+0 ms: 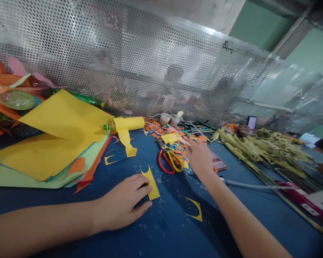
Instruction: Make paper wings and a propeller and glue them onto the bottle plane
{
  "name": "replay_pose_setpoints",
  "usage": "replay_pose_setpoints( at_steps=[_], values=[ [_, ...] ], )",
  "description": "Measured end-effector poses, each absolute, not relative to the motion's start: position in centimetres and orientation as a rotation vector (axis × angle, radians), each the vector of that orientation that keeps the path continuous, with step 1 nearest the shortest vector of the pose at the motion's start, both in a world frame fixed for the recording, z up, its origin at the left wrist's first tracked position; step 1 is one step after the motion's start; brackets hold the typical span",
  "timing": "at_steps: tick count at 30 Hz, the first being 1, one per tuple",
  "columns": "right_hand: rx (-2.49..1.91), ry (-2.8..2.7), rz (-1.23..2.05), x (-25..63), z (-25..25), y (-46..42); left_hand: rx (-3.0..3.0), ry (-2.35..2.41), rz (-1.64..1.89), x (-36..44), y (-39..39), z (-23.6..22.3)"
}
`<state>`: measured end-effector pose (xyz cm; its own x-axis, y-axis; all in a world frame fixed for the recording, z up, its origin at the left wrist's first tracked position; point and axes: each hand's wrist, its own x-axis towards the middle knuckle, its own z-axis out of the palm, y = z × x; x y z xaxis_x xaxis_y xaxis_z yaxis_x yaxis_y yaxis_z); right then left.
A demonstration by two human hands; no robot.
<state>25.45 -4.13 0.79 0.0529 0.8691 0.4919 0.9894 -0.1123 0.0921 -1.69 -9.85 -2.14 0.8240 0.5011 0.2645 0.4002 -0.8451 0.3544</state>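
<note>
Head view: left hand (129, 200) loosely curled on table (167, 238), thumb apart, fingertips over the near edge of yellow paper (153, 188) at its 2 o'clock; no pinch seen. Right hand (200, 156) bent over scraps (181, 147) at its 10 o'clock; can't tell if it grips anything. Scissors (170, 159) at paper's 1 o'clock. Paper likely light, thin, a bit stiff, easily creased; best pinched at the broad 5 o'clock end, off the pointed 11 o'clock tips.

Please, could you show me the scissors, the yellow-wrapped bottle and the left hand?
Scissors (171, 158): head view, on the handles' inner sides.
Yellow-wrapped bottle (129, 123): head view, middle of the paper wrap.
Left hand (125, 202): head view, back of the hand.
</note>
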Motion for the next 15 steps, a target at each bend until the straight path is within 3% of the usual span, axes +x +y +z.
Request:
replay_pose_setpoints(
  at_steps=[15],
  values=[
    [-2.532,-1.951,-0.365,28.6,0.5,-1.3,2.742,0.684,0.472,-1.7,-9.7,-2.5]
  ],
)
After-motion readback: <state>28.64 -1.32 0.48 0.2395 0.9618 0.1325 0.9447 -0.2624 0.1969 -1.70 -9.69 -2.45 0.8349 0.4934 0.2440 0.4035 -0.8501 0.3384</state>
